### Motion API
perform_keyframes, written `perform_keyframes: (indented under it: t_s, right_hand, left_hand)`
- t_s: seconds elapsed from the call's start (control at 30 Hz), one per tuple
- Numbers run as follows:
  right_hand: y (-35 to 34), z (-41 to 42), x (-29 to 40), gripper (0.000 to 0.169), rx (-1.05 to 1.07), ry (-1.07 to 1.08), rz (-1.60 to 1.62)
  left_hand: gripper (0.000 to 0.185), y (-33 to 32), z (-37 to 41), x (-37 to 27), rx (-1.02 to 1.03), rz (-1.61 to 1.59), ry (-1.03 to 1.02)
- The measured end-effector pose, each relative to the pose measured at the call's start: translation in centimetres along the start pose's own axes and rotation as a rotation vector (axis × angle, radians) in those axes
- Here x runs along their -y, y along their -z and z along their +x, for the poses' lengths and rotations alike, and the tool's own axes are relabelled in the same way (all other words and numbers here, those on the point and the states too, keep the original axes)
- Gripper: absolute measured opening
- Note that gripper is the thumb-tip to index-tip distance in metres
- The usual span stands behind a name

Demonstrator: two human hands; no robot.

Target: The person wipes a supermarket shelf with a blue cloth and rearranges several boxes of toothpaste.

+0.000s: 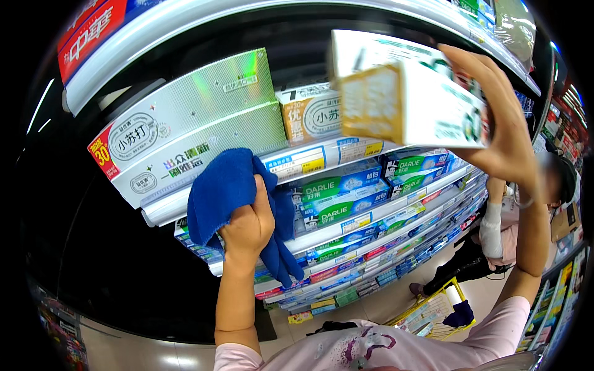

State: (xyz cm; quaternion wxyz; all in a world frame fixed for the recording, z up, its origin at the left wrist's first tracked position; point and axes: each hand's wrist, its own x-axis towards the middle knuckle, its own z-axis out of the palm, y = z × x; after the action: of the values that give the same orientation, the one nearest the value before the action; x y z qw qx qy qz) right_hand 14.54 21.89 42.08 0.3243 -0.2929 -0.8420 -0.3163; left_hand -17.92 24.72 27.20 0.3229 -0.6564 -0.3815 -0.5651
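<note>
My left hand grips a bunched blue cloth in front of the shelf edge, over the lower part of a large silver-green toothpaste carton. My right hand holds white toothpaste boxes with green print and a gold end panel, raised above the shelf's front rail and blurred by motion. Behind them on the shelf stands a white and orange toothpaste box, partly hidden. The large silver-green carton sits to its left, at the shelf's end.
Lower shelves hold rows of Darlie toothpaste boxes behind price-label rails. An upper shelf curves overhead. At right, a person in a cap stands near a yellow shopping cart on the tiled floor.
</note>
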Motion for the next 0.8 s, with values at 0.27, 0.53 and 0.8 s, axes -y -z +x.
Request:
perform_keyframes:
  t_s: [0.27,0.53,0.8]
  right_hand:
    - [1.7,-11.8,2.5,0.043,-0.115,-0.593,0.156]
    - [-5.1,-25.7,5.9,0.076,-0.279,-1.092,1.054]
    - [-7.1,-29.4,7.4,0.072,-0.191,-1.323,1.25]
  left_hand:
    - [0.029,0.0,1.5,-4.1,0.151,-0.101,-0.155]
    - [0.023,-5.8,6.6,-9.6,0.372,-0.021,-0.262]
    - [0.032,-9.2,11.9,-10.6,0.678,0.072,0.002]
